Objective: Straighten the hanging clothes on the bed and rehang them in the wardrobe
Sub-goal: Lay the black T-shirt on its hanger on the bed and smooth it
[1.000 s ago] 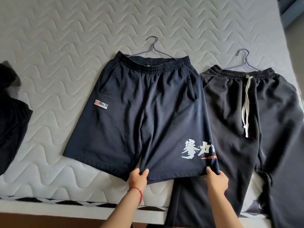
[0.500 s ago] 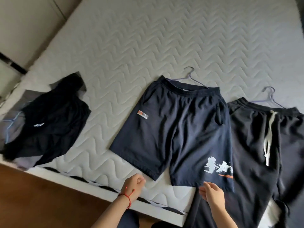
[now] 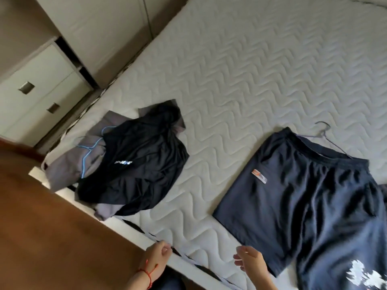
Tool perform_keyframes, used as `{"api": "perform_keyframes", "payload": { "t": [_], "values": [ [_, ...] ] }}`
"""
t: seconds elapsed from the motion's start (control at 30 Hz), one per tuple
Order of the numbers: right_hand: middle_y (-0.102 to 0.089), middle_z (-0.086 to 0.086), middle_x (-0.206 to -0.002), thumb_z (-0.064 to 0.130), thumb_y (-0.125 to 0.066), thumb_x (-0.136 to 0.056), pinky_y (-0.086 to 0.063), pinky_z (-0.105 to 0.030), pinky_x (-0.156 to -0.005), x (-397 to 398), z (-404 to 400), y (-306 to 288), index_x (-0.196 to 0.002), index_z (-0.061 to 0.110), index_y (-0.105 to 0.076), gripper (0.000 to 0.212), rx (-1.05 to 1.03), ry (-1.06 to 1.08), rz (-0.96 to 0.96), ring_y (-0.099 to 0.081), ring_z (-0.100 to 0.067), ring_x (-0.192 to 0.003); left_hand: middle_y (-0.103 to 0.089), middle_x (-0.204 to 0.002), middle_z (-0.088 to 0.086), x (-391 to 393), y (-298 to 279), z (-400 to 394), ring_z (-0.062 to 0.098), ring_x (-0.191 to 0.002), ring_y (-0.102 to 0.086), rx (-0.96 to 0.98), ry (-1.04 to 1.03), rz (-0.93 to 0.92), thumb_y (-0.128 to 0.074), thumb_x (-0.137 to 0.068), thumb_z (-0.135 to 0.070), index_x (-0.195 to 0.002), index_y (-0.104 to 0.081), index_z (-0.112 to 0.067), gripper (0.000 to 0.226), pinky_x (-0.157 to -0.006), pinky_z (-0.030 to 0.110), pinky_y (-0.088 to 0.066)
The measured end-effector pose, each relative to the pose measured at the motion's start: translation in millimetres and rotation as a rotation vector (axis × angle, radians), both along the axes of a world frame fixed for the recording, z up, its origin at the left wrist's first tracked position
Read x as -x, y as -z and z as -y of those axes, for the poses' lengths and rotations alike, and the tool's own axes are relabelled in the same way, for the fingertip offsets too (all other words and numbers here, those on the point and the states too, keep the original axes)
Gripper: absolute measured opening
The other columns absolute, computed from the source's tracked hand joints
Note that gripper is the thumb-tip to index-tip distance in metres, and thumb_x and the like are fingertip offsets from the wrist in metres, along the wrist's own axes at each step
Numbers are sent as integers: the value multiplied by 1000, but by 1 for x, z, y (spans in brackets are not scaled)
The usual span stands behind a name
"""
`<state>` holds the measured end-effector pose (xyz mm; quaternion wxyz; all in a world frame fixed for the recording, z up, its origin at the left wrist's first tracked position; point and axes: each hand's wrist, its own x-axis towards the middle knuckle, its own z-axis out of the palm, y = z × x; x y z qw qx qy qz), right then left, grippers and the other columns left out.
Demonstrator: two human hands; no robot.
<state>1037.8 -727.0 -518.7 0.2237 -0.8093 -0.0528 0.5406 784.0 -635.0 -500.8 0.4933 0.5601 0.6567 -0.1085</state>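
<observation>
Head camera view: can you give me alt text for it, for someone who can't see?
Two empty hands, left and right, hover at the edge of a white quilted mattress. Flattened navy shorts on a wire hanger lie right; a crumpled black and grey garment pile lies left.

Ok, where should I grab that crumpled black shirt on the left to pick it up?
Go for the light blue hanger poking out at the upper left of the crumpled black shirt, reaching from the bed's near edge. The fabric is bunched over grey clothing, so lifting by the hanger should let it hang free.
</observation>
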Motion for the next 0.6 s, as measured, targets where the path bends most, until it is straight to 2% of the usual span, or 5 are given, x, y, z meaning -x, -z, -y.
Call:
{"api": "perform_keyframes", "payload": {
  "t": [0.1,0.27,0.4,0.5,0.6],
  "values": [
    [-64,-11,-63,7,-54,-88,-38,-25,-52,57,-52,7,-75,6,-60,14,47,4,-104,-56,-22,-53,-61,-88,-2,50,2,-49,16,-93,-60,-31,56,10,-52,-89,-23,-71,-50,-30,19,-76,19,-44],
    [-62,-8,-65,6,-52,-88,-40,-18,-45,126,-128,7,-81,7,-60,10,16,-197,-128,-55,-18,-55,-64,-81,2,116,-5,-131,20,-84,-60,-217,-83,8,-55,-88,-14,-73,-56,-31,23,-70,25,-41],
    [-65,-4,-75,12,-51,-88,-49,-28,-63,146,-178,-9,-83,18,-60,11,-78,-411,-49,-61,-21,-69,-69,-101,13,142,-11,-173,25,-99,-62,-317,-296,2,-55,-87,-12,-96,-66,-7,14,-76,23,-41],
    [-67,-9,-88,16,-49,-89,-48,-34,-73,149,-211,-23,-91,16,-61,12,-173,-633,69,-63,-29,-82,-68,-102,13,149,-16,-181,23,-102,-60,-348,-459,38,-54,-88,-9,-99,-64,-5,16,-80,24,-41],
    [-50,-9,-65,13,-44,-85,-34,-32,-59,153,-247,-38,-71,6,-51,17,-238,-803,139,-46,-25,-62,-68,-102,13,160,-18,-172,24,-99,-61,-367,-558,58,-53,-88,-11,-99,-64,-9,16,-82,26,-43]
  ]
}}
